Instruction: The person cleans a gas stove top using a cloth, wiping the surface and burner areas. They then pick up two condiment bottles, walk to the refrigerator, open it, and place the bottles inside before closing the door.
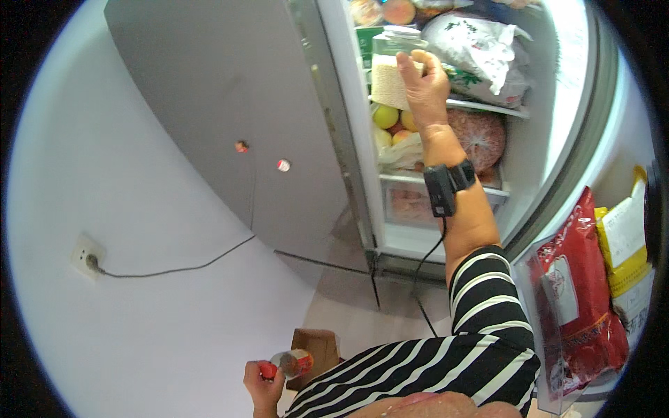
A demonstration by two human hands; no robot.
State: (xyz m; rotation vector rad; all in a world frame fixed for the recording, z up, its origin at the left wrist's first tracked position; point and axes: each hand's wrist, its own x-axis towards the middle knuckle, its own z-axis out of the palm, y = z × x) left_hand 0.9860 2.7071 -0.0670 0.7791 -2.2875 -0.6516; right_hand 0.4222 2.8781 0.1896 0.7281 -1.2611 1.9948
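Note:
Inside the open refrigerator, my right hand (429, 89) grips a clear plastic jar (389, 81) with a white lid. Pale grains fill the jar to well over half its height. Below the jar lie yellow-green and orange round fruits (385, 116), partly in a thin plastic bag. White plastic bags (470, 47) sit on the shelf just right of that hand. Low at the left of my body, my left hand (264, 386) is closed around the red cap of a transparent bottle (296, 363). The bottle is tilted sideways and bears a label; its contents are unclear.
The grey refrigerator door (225, 104) stands at the left, near a wall socket (88, 257) with a plugged-in cord. A clear door bin (549, 334) at the right holds red and yellow packages. An open cardboard box (316, 350) is behind the bottle. A black cable hangs from my right wrist.

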